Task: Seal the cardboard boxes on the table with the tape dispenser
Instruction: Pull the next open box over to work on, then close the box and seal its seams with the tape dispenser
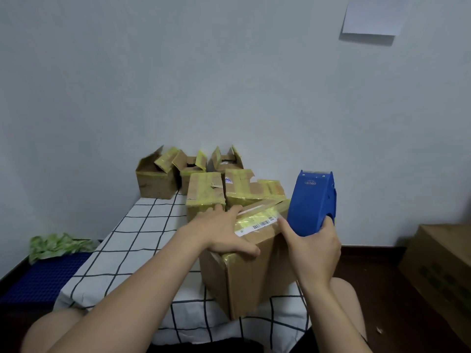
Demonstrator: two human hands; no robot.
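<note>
Blue plastic marks the tape dispenser (312,202). Your right hand (313,250) is curled round its handle at the 3 o'clock edge of the nearest cardboard box (254,271), and the blade end points up. Your left hand (224,230) lies flat with fingers spread on the box top at 9 o'clock, beside the barcode label (262,223).

This looks like one end of a tape run, though I cannot tell whether tape is stuck down yet. Bear down with the flat palm so the flaps sit level. Tip the dispenser until tape meets cardboard squarely, then wrap the tail over the edge.

The box sits close to the table's near edge at 6 o'clock, so avoid dragging it toward you. Taped boxes (206,192) crowd it at 12 o'clock. The checked cloth (127,240) offers room at 9 o'clock.
</note>
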